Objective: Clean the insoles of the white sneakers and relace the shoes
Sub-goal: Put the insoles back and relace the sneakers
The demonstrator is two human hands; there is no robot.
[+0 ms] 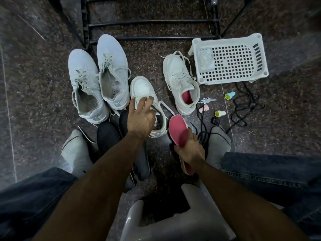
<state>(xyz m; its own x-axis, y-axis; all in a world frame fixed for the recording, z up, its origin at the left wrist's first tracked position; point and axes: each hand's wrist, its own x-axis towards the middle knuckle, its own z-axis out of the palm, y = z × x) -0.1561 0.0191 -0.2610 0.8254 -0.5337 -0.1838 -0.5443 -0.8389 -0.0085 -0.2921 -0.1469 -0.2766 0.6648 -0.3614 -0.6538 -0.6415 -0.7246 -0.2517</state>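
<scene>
The right hand (190, 150) grips a pink insole (178, 131) around its middle, lifted above the floor (34, 101). The left hand (140, 117), fingers loosely spread, rests on the near white sneaker (144, 87). Its mate (180, 79), holding another pink insole (187, 96), lies just beside a white basket (229, 60).

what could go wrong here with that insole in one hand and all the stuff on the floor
1. The right hand grips the red insole right above the black laces; it might snag them.
2. The left hand is reaching over the sneaker; its loose white lace could be dragged.
3. The keys lie close by and could be kicked.
</scene>
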